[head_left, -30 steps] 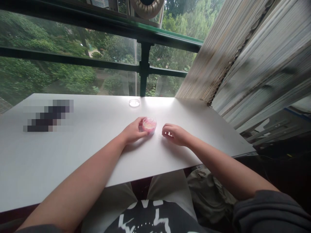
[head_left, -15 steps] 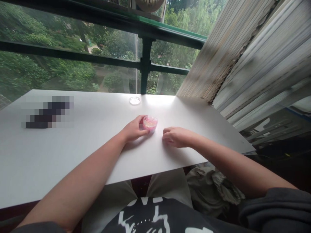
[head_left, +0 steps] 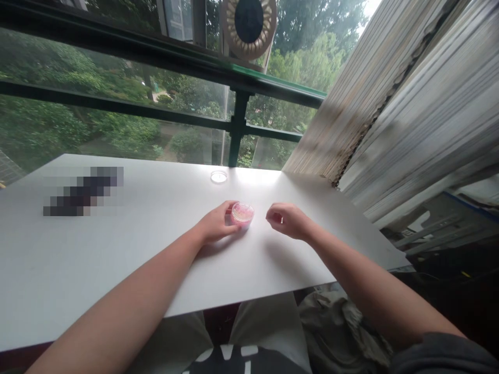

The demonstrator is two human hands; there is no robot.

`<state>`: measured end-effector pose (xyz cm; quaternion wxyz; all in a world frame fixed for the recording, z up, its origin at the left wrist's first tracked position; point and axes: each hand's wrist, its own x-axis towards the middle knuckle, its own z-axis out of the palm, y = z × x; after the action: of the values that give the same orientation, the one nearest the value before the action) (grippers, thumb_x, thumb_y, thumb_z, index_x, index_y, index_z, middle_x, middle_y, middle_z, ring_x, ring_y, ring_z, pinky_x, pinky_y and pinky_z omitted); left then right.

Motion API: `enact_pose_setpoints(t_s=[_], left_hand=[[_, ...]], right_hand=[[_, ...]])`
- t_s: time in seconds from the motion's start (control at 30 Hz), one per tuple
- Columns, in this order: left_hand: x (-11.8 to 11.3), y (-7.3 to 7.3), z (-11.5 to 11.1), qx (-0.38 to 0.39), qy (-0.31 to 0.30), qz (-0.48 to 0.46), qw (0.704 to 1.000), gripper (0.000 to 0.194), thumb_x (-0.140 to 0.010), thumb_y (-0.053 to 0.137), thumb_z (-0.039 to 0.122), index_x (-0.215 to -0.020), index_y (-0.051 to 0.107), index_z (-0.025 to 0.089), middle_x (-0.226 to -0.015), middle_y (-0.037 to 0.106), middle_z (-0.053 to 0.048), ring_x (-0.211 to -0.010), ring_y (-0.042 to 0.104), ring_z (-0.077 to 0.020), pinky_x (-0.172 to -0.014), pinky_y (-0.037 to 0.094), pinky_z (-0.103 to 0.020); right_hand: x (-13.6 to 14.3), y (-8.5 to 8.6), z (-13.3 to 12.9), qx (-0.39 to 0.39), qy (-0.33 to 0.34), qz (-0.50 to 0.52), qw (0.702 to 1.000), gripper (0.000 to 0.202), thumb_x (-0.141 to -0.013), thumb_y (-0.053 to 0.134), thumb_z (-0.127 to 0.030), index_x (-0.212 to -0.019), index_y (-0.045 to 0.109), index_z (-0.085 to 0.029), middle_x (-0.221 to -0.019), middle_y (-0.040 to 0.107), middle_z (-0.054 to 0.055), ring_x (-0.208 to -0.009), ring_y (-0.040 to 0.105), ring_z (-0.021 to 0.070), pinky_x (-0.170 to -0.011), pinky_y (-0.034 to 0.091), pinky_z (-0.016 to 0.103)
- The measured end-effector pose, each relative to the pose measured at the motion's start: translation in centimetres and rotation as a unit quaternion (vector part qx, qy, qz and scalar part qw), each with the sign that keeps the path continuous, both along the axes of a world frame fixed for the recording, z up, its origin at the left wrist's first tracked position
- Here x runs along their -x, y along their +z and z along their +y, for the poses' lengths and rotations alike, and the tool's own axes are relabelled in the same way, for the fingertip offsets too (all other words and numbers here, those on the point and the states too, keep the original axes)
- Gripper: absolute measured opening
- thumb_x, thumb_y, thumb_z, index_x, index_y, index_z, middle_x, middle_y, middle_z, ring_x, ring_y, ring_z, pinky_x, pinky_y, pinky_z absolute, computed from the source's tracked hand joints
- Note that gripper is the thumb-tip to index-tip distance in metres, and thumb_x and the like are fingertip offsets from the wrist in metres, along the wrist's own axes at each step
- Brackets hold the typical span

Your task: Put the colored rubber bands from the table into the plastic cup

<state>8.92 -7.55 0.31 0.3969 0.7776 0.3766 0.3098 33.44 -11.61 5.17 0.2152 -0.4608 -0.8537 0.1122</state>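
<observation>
A small clear round container point(head_left: 242, 214) with pink contents stands on the white table, its top uncovered. My left hand point(head_left: 219, 223) is wrapped round its left side, thumb in front and fingers behind. To the right of the container, apart from it, my right hand point(head_left: 287, 220) hovers a little above the tabletop, casting a shadow. Its fingers are curled with thumb and fingertips together; whether anything small is between them I cannot make out. A clear round lid point(head_left: 219, 177) lies further back, near the window edge of the table.
The white table point(head_left: 128, 249) reaches to the window. A blurred dark object point(head_left: 83, 192) lies at its left. Pleated curtains point(head_left: 351, 104) hang at the right, and a round fan-like object point(head_left: 249, 26) stands at the window. Crumpled cloth point(head_left: 339, 327) is below the front edge.
The head view has tilted up slightly. My right hand has lifted off the tabletop and its fingers have turned into a pinch. My left hand still holds the container.
</observation>
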Motion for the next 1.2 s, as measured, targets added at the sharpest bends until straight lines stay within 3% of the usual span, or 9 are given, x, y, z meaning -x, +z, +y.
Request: enact_pose_setpoints(t_s=[0.17,0.33,0.43,0.63,0.93,1.2], left_hand=[[0.0,0.3,-0.4,-0.005,0.001,-0.008,1.0,0.065,-0.065,0.068,0.035,-0.125,0.047,0.021,-0.126,0.057,-0.01,-0.114,0.056,-0.029,-0.097,0.044,-0.041],[0.0,0.5,-0.7,-0.002,0.001,-0.015,1.0,0.06,-0.066,0.066,0.031,-0.123,0.048,0.024,-0.119,0.061,-0.007,-0.11,0.058,-0.0274,-0.093,0.047,-0.039],[0.0,0.3,-0.7,-0.002,0.009,-0.017,1.0,0.059,-0.066,0.065,0.031,-0.123,0.048,0.024,-0.118,0.062,-0.007,-0.11,0.058,-0.0269,-0.092,0.047,-0.038],[0.1,0.1,-0.5,-0.002,0.019,-0.013,1.0,0.064,-0.064,0.067,0.031,-0.124,0.047,0.023,-0.123,0.059,-0.008,-0.111,0.057,-0.0276,-0.094,0.046,-0.039],[0.1,0.3,-0.5,0.007,0.022,0.006,1.0,0.068,-0.065,0.068,0.033,-0.127,0.045,0.023,-0.127,0.056,-0.008,-0.115,0.055,-0.0277,-0.097,0.044,-0.039],[0.1,0.7,-0.7,0.017,0.022,0.017,0.999,0.068,-0.065,0.067,0.032,-0.128,0.045,0.021,-0.129,0.055,-0.009,-0.116,0.054,-0.0276,-0.098,0.043,-0.037]], right_hand=[[3.5,1.7,2.4,-0.057,-0.007,0.089,0.994,0.011,-0.073,0.056,-0.009,-0.075,0.064,-0.017,-0.071,0.061,0.002,-0.062,0.054,0.0104,-0.06,0.045,0.022],[5.4,0.8,4.1,-0.066,0.033,0.002,0.997,0.015,-0.072,0.059,-0.007,-0.076,0.069,-0.018,-0.078,0.062,0.003,-0.067,0.055,0.0113,-0.064,0.044,0.023],[5.2,0.8,4.3,-0.07,0.056,-0.088,0.992,0.014,-0.074,0.061,-0.011,-0.078,0.072,-0.019,-0.08,0.061,0.005,-0.074,0.054,0.0148,-0.068,0.043,0.026],[4.2,2.6,3.8,-0.037,0.07,-0.174,0.982,0.023,-0.078,0.054,-0.009,-0.085,0.074,-0.02,-0.078,0.062,0.006,-0.071,0.053,0.0149,-0.065,0.041,0.026],[2.8,3.4,2.9,-0.049,0.093,-0.201,0.974,0.036,-0.081,0.048,-0.004,-0.097,0.072,-0.025,-0.079,0.063,0.005,-0.072,0.054,0.0151,-0.067,0.041,0.027],[2.6,3.4,2.6,-0.063,0.109,-0.175,0.977,0.025,-0.082,0.053,-0.01,-0.092,0.072,-0.022,-0.082,0.065,0.006,-0.076,0.056,0.016,-0.07,0.044,0.028]])
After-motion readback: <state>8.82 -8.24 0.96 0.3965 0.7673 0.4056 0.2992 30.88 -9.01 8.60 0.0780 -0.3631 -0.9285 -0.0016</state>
